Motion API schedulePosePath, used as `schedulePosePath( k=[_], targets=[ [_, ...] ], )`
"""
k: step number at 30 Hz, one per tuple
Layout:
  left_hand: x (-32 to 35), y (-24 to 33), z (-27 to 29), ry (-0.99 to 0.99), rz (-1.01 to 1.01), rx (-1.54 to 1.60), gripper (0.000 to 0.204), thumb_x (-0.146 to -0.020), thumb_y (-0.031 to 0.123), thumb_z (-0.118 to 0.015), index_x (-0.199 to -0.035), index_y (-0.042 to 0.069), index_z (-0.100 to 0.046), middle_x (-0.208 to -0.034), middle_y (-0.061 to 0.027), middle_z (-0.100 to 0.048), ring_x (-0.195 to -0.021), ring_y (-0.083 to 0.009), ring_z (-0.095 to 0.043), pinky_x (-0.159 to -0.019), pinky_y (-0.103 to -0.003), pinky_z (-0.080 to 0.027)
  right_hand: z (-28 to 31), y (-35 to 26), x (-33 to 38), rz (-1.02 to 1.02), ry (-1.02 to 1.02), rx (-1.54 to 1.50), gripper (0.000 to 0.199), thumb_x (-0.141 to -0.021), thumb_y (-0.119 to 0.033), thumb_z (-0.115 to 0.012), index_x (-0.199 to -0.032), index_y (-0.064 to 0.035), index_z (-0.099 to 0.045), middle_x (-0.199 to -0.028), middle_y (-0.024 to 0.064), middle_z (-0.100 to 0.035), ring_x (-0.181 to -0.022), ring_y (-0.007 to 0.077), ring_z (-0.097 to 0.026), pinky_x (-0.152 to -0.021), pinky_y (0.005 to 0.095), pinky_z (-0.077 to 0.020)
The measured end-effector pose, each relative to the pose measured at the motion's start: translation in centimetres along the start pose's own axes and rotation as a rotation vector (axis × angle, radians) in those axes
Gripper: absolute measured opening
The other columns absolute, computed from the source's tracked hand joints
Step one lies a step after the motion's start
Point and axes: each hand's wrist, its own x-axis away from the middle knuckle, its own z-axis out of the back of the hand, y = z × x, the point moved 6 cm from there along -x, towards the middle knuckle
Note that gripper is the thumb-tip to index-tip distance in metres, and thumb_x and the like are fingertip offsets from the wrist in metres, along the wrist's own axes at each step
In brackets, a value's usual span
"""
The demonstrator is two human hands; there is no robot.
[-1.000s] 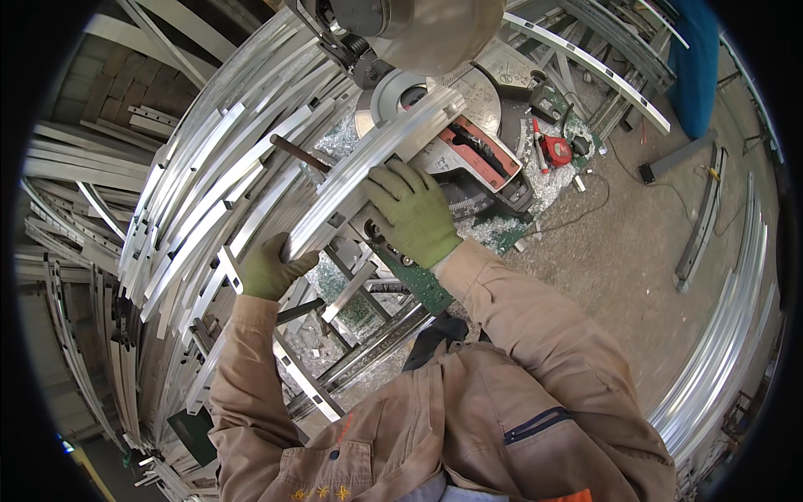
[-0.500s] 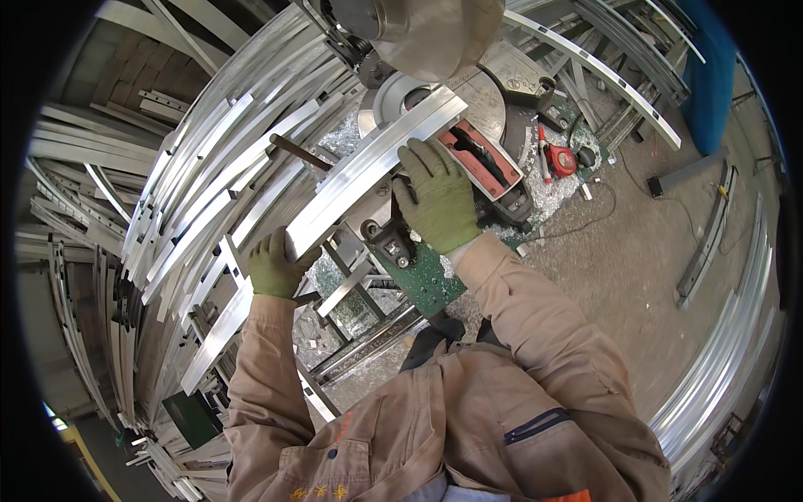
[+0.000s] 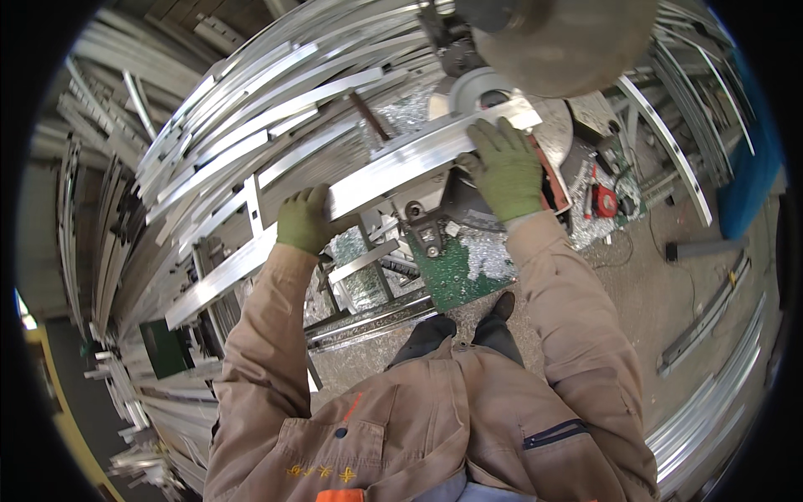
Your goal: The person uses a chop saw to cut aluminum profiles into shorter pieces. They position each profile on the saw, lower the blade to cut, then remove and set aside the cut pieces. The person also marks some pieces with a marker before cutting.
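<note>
- Left of the saw: stacked aluminium profiles [image 3: 217, 159] fill the racks.
- Our left hand [image 3: 303, 219], in a green glove, is clenched around the long aluminium profile [image 3: 376, 180] near its middle.
- The profile lies across the chop saw [image 3: 502, 109], 1 end under the blade guard.
- Our right hand [image 3: 507, 167] presses flat on the profile at the saw; fingers spread, not closed.
- We judge the profile light, stiff, smooth-faced and sharp-edged; grip it with 2 hands, well apart.
- Right of the saw: a red tool [image 3: 604, 201] among metal chips.
</note>
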Motion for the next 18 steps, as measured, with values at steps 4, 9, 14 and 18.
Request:
schedulePosePath(
  k=[4, 9, 14, 18],
  targets=[
    [0.0, -0.2, 0.0, 0.045, -0.012, 0.013, 0.084, -0.080, 0.075, -0.101, -0.124, 0.009, -0.074, -0.112, -0.0191, -0.083, -0.105, -0.0447, -0.082, -0.099, -0.058, -0.063, -0.5, 0.3, 0.1, -0.011, -0.015, 0.000, 0.052, -0.109, -0.050, -0.079, -0.150, -0.0169, -0.084, -0.161, 0.0057, -0.079, -0.154, 0.0388, -0.067, -0.132, 0.0586, -0.0496],
    [-0.4, -0.2, -0.1, -0.092, 0.083, 0.085, 0.077, -0.082, 0.068, -0.103, -0.116, 0.005, -0.076, -0.106, -0.0214, -0.082, -0.099, -0.0462, -0.082, -0.093, -0.058, -0.064, -2.1, 0.9, 0.0, 0.071, -0.162, 0.038, 0.060, -0.112, -0.046, -0.079, -0.155, -0.0046, -0.077, -0.161, 0.0195, -0.077, -0.155, 0.0443, -0.065, -0.131, 0.0579, -0.0485],
    [0.5, -0.2, 0.5, -0.296, 0.256, 0.086, 0.106, -0.094, 0.079, -0.090, -0.169, 0.011, -0.062, -0.169, -0.0219, -0.069, -0.157, -0.0428, -0.065, -0.137, -0.056, -0.047, -1.1, 0.4, -0.1, 0.075, -0.120, 0.039, 0.056, -0.117, -0.047, -0.075, -0.161, -0.0130, -0.077, -0.167, 0.0112, -0.075, -0.161, 0.0448, -0.062, -0.136, 0.0538, -0.0480],
    [1.0, -0.4, 0.6, -0.233, 0.210, 0.146, 0.103, -0.093, 0.075, -0.092, -0.170, 0.013, -0.064, -0.171, -0.0194, -0.069, -0.158, -0.0422, -0.065, -0.135, -0.055, -0.047, -0.9, 0.1, -0.5, 0.055, -0.146, 0.028, 0.056, -0.113, -0.044, -0.081, -0.160, -0.0121, -0.078, -0.165, 0.0133, -0.077, -0.160, 0.0452, -0.063, -0.135, 0.0547, -0.0496]
  ],
)
